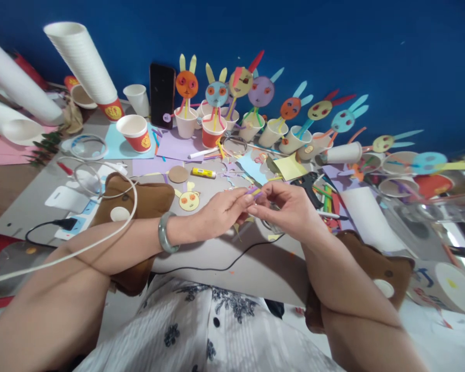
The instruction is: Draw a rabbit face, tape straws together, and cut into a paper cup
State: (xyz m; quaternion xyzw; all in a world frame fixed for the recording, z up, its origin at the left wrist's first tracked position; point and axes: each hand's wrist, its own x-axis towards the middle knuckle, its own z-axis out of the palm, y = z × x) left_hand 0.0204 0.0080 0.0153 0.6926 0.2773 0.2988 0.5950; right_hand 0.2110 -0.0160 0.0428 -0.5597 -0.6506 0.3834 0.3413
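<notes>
Straight down from your head camera, you see a cluttered craft table, with a yellow paper face [188,200] with ears as the landmark. To the right of that face, between your fingertips, is the task's thing: a small purple-and-yellow strip [254,193], apparently paper.

From here, the likeliest trouble is the strip creasing, or its layers sliding apart, if you pinch too hard or pull unevenly. A black tool [309,187], probably a glue gun, lies well to the right of the face, near your right knuckles; a careless sideways move could bump it. A thin black cord [232,266] curves nearer to you than the face and could be caught by a wrist. Left of the face, a white cable [134,206] crosses your left forearm and could snag if you lift it. Well beyond the face, a row of rabbit figures [187,84] in cups could tip if you reached too far.

Your left hand [227,212], right of the face, is nearly closed, pinching the strip. Your right hand [290,209], farther right, has thumb and finger narrowed on its other end; its remaining fingers are curled and partly hidden.
</notes>
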